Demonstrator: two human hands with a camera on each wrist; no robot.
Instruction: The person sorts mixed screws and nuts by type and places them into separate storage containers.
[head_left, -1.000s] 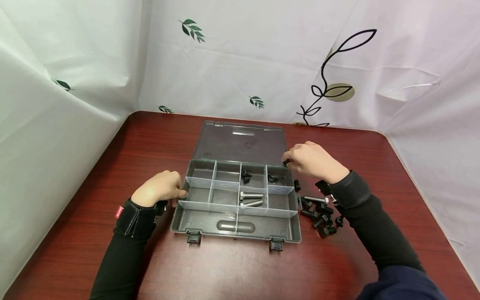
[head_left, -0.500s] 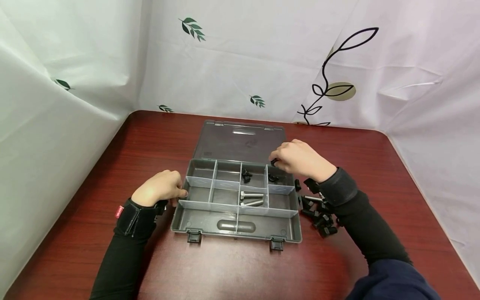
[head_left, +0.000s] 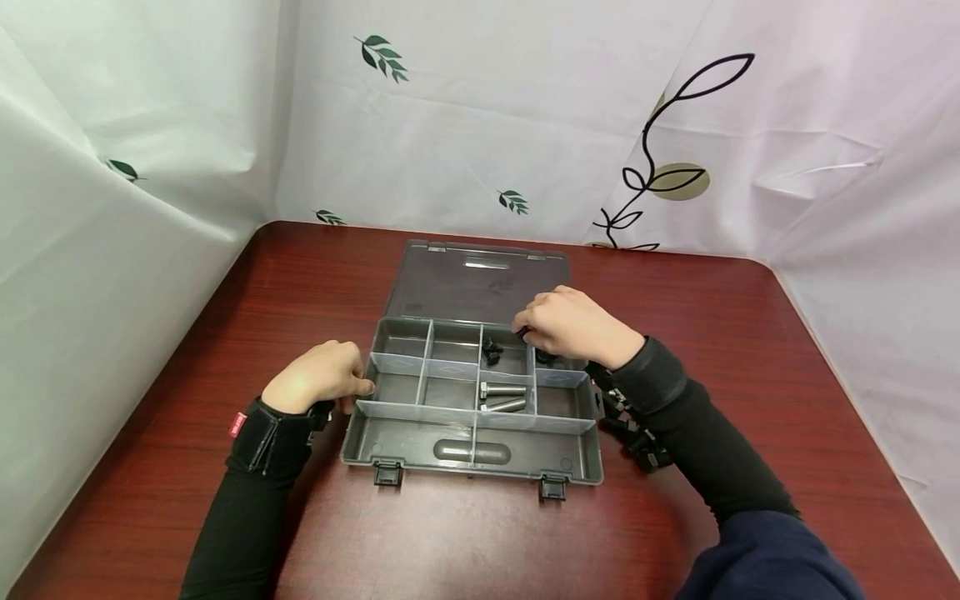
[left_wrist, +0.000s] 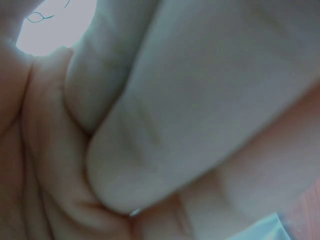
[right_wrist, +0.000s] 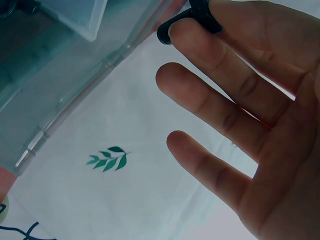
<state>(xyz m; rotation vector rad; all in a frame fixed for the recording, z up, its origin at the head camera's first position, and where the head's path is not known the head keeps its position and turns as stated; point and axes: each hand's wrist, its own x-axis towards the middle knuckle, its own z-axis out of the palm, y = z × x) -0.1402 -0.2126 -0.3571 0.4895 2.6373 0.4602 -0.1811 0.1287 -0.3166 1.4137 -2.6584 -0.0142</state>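
The right hand [head_left: 573, 325] has its grip clamped on a small black piece [right_wrist: 202, 16] at the fingertips, with 2 fingers spread free. The piece is over the compartment box [head_left: 405, 437], towards 1 o'clock from its middle. The left hand [head_left: 322, 379] is at 9 o'clock, fingers curled beside the rim; whether it pinches the wall I cannot tell. The 2 silver bolts [head_left: 504, 391] lie just off centre, towards 3; loose black parts [head_left: 637, 446] lie on the worktop [head_left: 465, 542] near 4. For a clean release, I'd part the fingertips low, clear of the dividers [head_left: 566, 378].
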